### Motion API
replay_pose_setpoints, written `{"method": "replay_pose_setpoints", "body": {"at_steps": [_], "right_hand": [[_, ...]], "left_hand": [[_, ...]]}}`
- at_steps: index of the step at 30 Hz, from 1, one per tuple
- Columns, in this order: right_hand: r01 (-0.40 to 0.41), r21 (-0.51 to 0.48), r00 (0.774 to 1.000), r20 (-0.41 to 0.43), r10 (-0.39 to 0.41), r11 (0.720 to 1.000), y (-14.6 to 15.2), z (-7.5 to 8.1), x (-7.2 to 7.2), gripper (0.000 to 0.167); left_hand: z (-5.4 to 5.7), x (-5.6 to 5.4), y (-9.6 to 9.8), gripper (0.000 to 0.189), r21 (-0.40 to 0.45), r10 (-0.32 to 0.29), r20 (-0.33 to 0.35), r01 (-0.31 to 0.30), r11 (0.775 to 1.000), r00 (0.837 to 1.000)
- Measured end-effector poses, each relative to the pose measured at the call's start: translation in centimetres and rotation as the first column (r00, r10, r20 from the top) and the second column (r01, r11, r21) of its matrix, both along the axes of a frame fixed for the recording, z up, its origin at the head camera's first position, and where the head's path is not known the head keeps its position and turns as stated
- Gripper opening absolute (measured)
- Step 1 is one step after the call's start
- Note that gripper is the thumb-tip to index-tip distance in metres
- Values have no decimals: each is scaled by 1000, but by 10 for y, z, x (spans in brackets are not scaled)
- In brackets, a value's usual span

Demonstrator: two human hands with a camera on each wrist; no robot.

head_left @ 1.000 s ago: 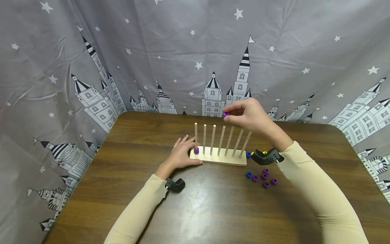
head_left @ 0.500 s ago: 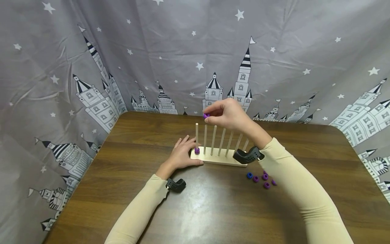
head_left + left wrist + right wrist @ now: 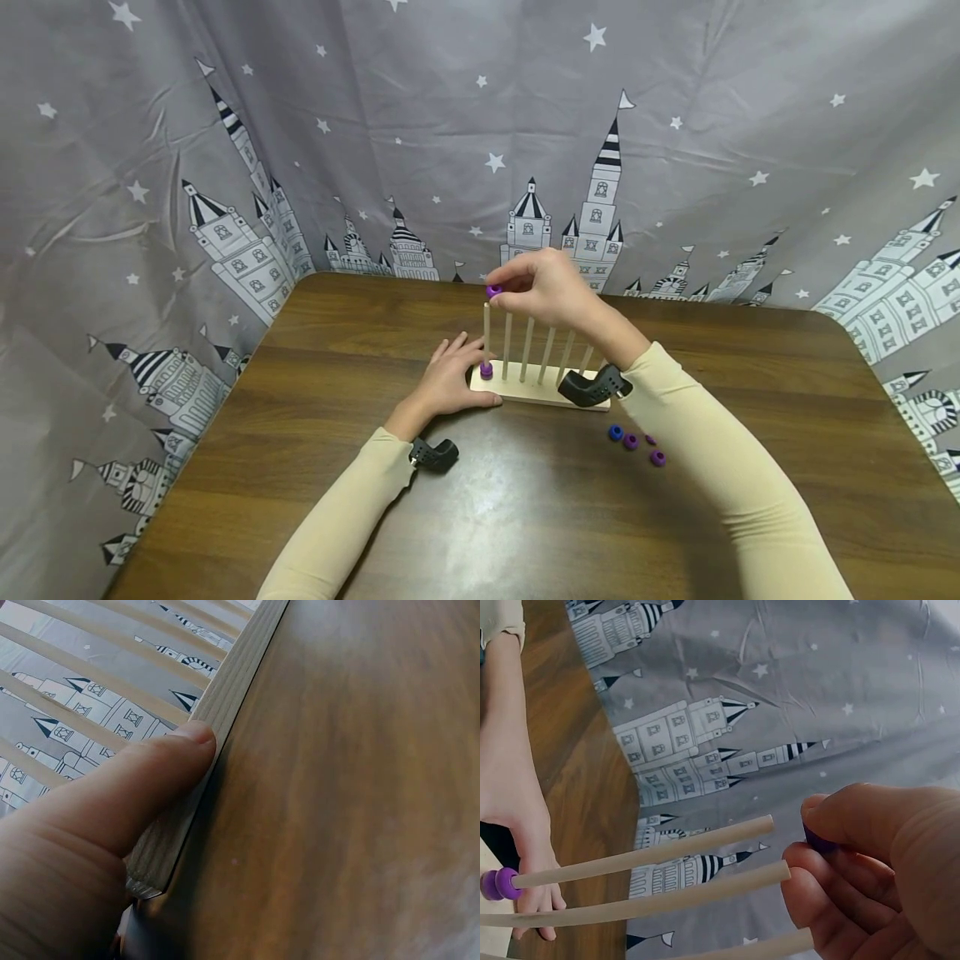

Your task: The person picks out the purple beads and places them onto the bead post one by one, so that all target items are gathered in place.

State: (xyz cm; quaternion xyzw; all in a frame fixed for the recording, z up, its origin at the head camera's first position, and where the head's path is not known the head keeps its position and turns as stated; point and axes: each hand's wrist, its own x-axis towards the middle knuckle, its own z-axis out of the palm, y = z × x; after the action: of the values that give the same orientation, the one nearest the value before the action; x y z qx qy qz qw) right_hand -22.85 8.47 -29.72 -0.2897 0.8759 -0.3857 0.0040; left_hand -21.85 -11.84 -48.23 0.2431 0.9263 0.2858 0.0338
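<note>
Two pale yellow sleeves (image 3: 735, 467) reach in over the brown wooden bench (image 3: 465, 542), each with a black wrist device (image 3: 433, 456) at its cuff; just left of the right sleeve lie the loose beads, namely a blue bead (image 3: 616, 432) with a purple bead (image 3: 631, 442) beside it, a second purple bead (image 3: 657, 457) a little nearer, and a sliver of another, the rest of it hidden by the sleeve; these sit just off the near right corner of a wooden base (image 3: 525, 392), which lies roughly along the bench's far edge and well in from its left edge; the left hand (image 3: 448, 379) rests at the base's left end, thumb straight against the near face, the other fingers straight and spread at the end; upright pegs (image 3: 527, 350) stand in a row along the base, the right end of the row partly covered by the right wrist; the leftmost peg (image 3: 487, 333) carries two stacked purple beads (image 3: 486, 371) at its foot; the right hand (image 3: 551, 287) pinches one purple bead (image 3: 493, 291) between thumb and fingers, just above that peg's tip and apart from it; beyond the bench's far edge hangs a grey curtain (image 3: 420, 100) printed with castles and stars.
</note>
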Motion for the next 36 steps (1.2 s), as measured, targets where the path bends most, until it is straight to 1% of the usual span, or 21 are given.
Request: {"method": "replay_pose_setpoints", "body": {"at_steps": [8,14,18,22,28,36], "right_hand": [[-12,-6,999,33,13,1000,-3,-2,-1,27],[-26,-10,999,20,26,1000,-3,-5,-2,26],[-30,-10,999,26,30,999,-4,-7,-2,27],[-37,9,999,31,36,999,-5,-8,-1,27],[-42,45,999,9,42,998,-5,-9,0,27],[-80,78,997,-6,80,994,-6,-11,0,25]], "left_hand": [[0,0,0,70,-4,0,10,0,1000,1000],[0,-1,0,71,-5,3,10,-3,1000,1000],[-1,-1,0,71,-4,3,11,-3,1000,1000],[-2,-1,0,70,1,4,10,-4,1000,1000],[-4,-1,-1,67,7,7,13,-7,1000,1000],[-1,0,0,70,2,5,8,-5,1000,1000]]}}
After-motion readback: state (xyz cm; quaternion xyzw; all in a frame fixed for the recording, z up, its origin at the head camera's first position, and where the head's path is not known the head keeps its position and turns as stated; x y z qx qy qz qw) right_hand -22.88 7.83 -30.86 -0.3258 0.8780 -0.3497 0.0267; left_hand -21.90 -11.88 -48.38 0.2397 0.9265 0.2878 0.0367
